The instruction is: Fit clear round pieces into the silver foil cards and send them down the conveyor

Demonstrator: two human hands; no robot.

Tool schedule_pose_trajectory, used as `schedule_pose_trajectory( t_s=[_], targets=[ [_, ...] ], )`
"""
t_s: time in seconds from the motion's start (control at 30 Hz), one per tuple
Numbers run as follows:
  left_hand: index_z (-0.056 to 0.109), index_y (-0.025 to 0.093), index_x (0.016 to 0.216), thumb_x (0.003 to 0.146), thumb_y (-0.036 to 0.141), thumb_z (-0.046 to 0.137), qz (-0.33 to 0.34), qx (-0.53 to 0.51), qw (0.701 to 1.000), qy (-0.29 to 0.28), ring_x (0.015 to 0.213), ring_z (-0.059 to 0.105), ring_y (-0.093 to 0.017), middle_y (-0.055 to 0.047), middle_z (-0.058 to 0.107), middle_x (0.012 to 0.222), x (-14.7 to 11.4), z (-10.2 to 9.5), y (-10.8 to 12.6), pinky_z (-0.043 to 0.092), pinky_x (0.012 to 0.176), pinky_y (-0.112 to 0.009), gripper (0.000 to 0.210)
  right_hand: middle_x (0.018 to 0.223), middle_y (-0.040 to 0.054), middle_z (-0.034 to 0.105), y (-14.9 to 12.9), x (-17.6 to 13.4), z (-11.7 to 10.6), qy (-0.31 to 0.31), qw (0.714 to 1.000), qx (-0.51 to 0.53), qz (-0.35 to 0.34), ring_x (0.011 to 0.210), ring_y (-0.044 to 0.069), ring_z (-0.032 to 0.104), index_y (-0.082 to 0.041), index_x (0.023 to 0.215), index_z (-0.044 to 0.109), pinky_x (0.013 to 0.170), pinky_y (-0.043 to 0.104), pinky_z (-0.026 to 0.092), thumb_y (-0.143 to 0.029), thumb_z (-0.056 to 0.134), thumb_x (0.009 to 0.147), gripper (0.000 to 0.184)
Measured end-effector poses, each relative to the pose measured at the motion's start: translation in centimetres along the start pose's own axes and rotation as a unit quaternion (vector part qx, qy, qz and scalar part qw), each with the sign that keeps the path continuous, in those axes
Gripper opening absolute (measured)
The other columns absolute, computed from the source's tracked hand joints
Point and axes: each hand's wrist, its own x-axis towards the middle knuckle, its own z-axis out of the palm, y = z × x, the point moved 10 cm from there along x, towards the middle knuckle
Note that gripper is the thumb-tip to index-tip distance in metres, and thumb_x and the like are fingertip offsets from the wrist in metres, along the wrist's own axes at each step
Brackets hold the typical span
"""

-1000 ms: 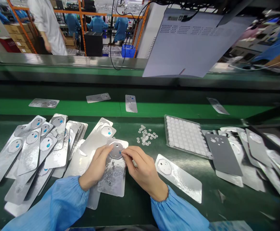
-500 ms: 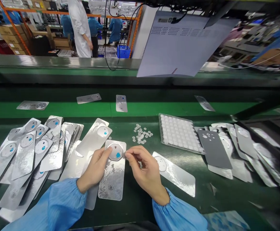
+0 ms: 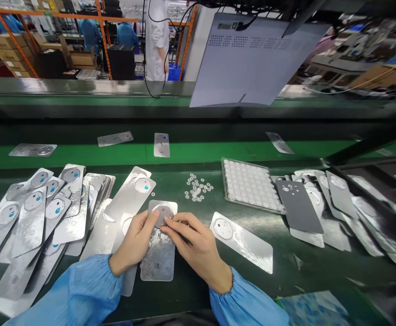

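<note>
A silver phone back panel [image 3: 157,262] with a round camera ring lies upright in front of me. My left hand [image 3: 137,237] grips its left edge, thumb pressed on the ring area. Fingertips of my right hand [image 3: 193,244] are pinched together over the ring's lower right, and they cover the spot where a blue tab showed earlier. Whatever sits in that pinch is hidden. Small clear rings [image 3: 198,188] lie scattered beyond the panel. Right of my right hand rests another silver panel [image 3: 248,244].
Overlapping silver panels with blue tabs [image 3: 31,226] are piled at left. A tray of white round pieces [image 3: 252,183] stands at right, beside a dark grey panel [image 3: 300,208] on more panels. Several panels lie on the green belt [image 3: 198,154]. A grey monitor back [image 3: 252,63] hangs above.
My right fingers have moved left from the panel's right edge onto the camera ring, covering the blue tab. Panels on the green belt have shifted left. The white-coated person behind has moved right.
</note>
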Motion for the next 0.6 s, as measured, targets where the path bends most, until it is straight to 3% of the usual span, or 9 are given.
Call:
schedule_pose_trajectory(
  t_s=[0.17, 0.33, 0.6],
  targets=[
    [0.045, 0.020, 0.070, 0.101, 0.055, 0.053, 0.005, 0.027, 1.000, 0.004, 0.065, 0.036, -0.014, 0.003, 0.040, 0.069, -0.2, 0.0, 0.0, 0.034, 0.062, -0.027, 0.047, 0.096, 0.0064, 0.068, 0.7, 0.0, -0.2, -0.009, 0.999, 0.024, 0.019, 0.081, 0.017, 0.072, -0.022, 0.113, 0.073, 0.070, 0.029, 0.062, -0.015, 0.062, 0.103, 0.017],
    [0.044, 0.021, 0.068, 0.100, 0.059, 0.052, -0.015, 0.058, 0.998, 0.005, 0.063, 0.034, -0.014, 0.004, 0.037, 0.066, -0.1, 0.2, -0.5, 0.031, 0.059, -0.028, 0.050, 0.097, 0.0083, 0.067, 1.4, 0.1, 0.4, -0.038, 0.998, -0.037, 0.042, 0.084, 0.019, 0.070, -0.021, 0.104, 0.069, 0.072, 0.030, 0.061, -0.017, 0.051, 0.107, 0.018],
    [0.058, 0.017, 0.080, 0.103, 0.056, 0.047, -0.026, 0.074, 0.997, -0.001, 0.071, 0.047, -0.016, -0.001, 0.055, 0.075, 0.0, 0.1, -0.6, 0.040, 0.067, -0.028, 0.047, 0.082, 0.0027, 0.063, 2.9, 0.2, -0.9, -0.005, 0.995, 0.025, 0.098, 0.072, 0.017, 0.064, -0.021, 0.096, 0.061, 0.064, 0.027, 0.055, -0.015, 0.047, 0.107, 0.019]
  ],
)
